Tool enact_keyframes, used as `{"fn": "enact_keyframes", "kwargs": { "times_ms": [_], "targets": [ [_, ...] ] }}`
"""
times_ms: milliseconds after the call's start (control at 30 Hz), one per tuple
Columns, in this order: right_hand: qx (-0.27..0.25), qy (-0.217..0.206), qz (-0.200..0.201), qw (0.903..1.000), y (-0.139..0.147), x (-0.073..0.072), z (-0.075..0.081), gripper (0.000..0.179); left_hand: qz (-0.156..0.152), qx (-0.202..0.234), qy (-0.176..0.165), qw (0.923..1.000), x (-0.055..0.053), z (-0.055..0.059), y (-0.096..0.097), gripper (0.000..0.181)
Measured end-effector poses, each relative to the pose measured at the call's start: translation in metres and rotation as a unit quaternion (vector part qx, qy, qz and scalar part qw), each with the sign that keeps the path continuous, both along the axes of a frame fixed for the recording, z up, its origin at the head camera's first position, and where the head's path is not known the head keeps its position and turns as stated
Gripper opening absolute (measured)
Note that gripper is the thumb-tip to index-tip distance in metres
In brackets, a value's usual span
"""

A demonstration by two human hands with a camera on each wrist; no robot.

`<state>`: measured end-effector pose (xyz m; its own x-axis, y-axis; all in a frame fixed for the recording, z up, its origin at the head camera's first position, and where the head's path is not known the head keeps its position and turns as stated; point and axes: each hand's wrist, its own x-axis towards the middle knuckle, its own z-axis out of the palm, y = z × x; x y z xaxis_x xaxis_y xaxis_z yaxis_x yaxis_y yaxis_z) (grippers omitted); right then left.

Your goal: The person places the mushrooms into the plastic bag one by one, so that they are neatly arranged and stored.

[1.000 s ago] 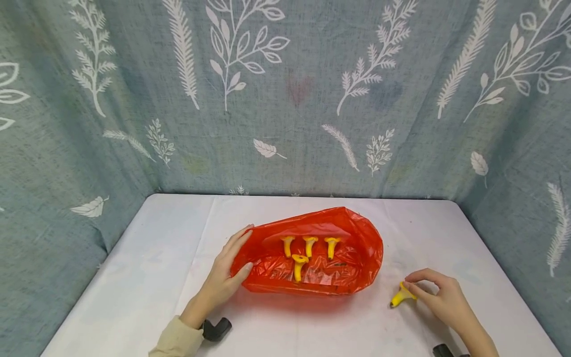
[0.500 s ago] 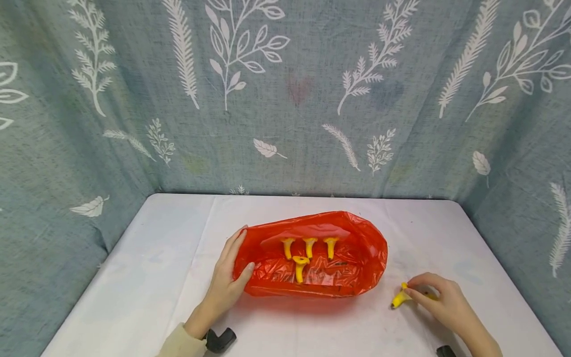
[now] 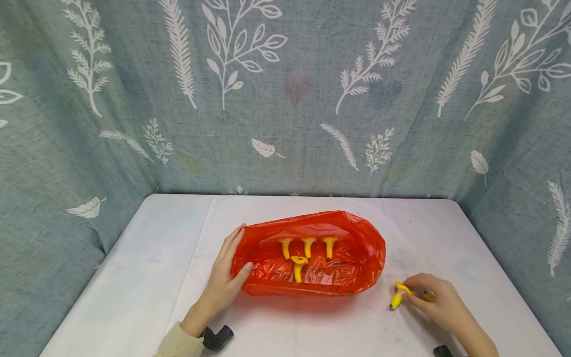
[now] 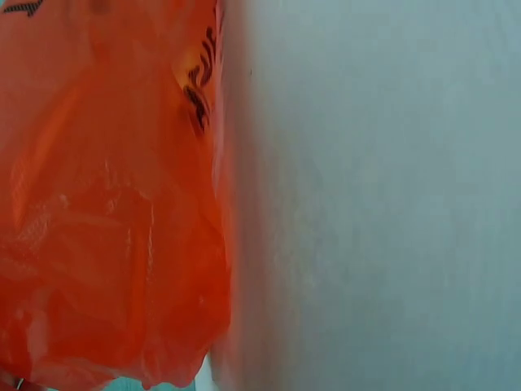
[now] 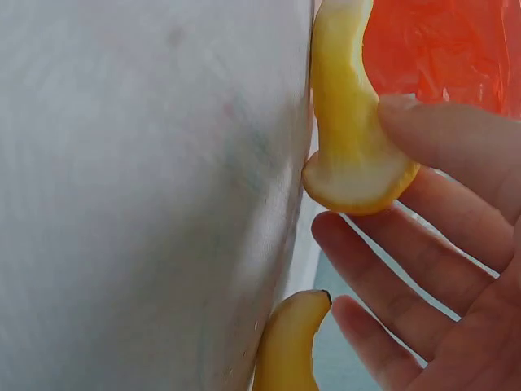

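Red plastic bag [image 3: 312, 290] stood open near the middle of the white worktop [image 3: 446, 238], its mouth facing up and toward the near edge. Left hand [image 3: 223, 275] lay against the bag's left end, fingers fairly straight, thumb set apart at the rim; I could not tell whether it nipped the film. Right hand [image 3: 439, 300] was between the bag and the worktop's right edge, thumb and forefinger pinching a yellow mushroom [image 3: 395, 300] by its cap end, the remaining fingers apart in the right wrist view. The stem pointed toward the near edge, clear of the bag's right wall. A second yellow mushroom [image 3: 429, 296] was low beside the same hand, mostly covered by it from above. Inside the bag I counted four more: left mushroom [image 3: 286, 248], middle mushroom [image 3: 308, 247] and right mushroom [image 3: 329, 247] in a row along the far side, and a front mushroom [image 3: 298, 270] nearer the near rim. The bag's right wall rose between the pinched piece and these four. Toward the near edge: beige sleeve [image 3: 180, 342], black fitting [image 3: 218, 338] at the left wrist, part of another fitting [image 3: 442, 351] by the right. Leaf-patterned curtain [image 3: 290, 163] hung beyond the far edge.
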<state>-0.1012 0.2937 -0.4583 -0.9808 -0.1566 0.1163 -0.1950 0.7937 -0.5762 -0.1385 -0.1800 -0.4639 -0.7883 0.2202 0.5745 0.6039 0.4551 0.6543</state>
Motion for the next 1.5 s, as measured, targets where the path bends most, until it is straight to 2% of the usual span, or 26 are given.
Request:
{"fn": "enact_keyframes", "kwargs": {
  "times_ms": [233,400,600,767,1167,1500],
  "targets": [
    [-0.002,-0.014,0.006,0.9999,-0.002,0.0,-0.002,0.018,-0.009,-0.008,-0.004,0.9999,-0.003,0.002,-0.005,0.077],
    [-0.017,-0.001,0.02,0.9997,-0.006,0.001,0.0,0.02,-0.012,-0.008,-0.006,0.9999,-0.003,0.004,-0.004,0.078],
    [-0.027,0.021,0.055,0.9979,-0.007,0.002,-0.003,0.023,-0.014,-0.007,-0.007,0.9999,-0.002,0.006,-0.003,0.08],
    [-0.056,0.031,0.085,0.9943,-0.008,0.002,-0.007,0.023,-0.013,-0.01,-0.01,0.9998,-0.002,0.005,-0.004,0.08],
    [-0.118,-0.067,0.097,0.986,-0.013,0.002,-0.007,0.019,-0.009,-0.019,-0.009,0.9997,-0.002,0.001,-0.005,0.081],
    [-0.176,-0.067,0.116,0.9751,-0.022,0.005,-0.007,0.021,-0.01,-0.02,-0.017,0.9996,-0.002,0.002,-0.005,0.082]
  ]
}}
